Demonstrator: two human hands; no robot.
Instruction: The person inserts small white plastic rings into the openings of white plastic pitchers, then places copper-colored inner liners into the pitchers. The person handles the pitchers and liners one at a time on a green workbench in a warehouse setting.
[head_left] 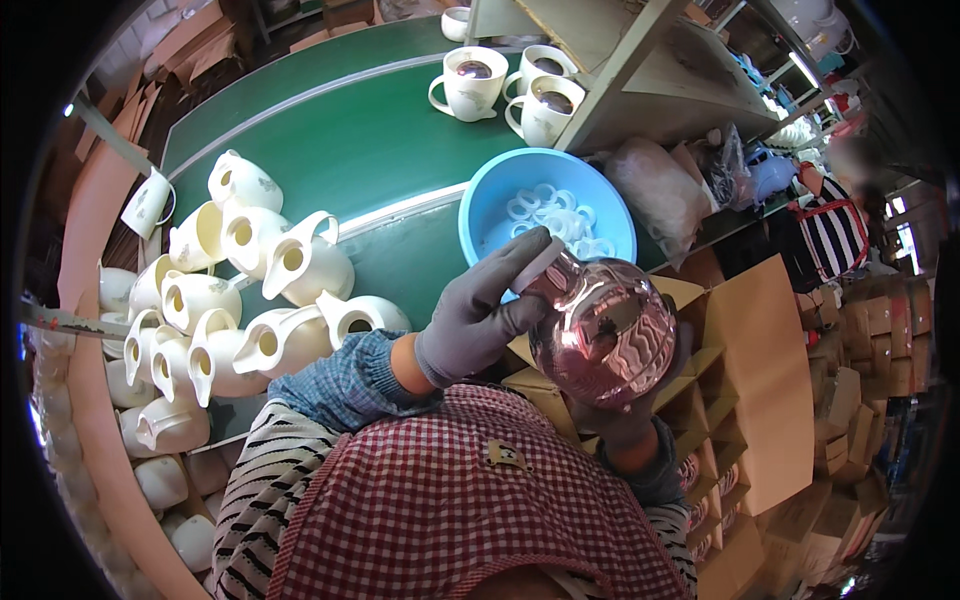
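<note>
A shiny pink mirrored glass flask liner (605, 335), round-bodied with a short neck, is tilted in front of me with its neck toward the upper left. My left hand (475, 325), in a grey glove, has its fingers and thumb closed around the neck. A pale translucent band, which looks like a ring, shows at the mouth under the fingers. My gloved right hand (625, 420) cups the round body from below and the right; part of it is hidden behind the liner. Just beyond stands a blue basin (480, 205) with several translucent white rings (550, 215) inside.
Several cream jugs (310, 265) stand crowded on the left of the green table (370, 130). Three jugs with mirrored liners, one a cream jug (472, 85), stand at the back beside a metal shelf (620, 80). An open divided carton (755, 400) holding liners is at right.
</note>
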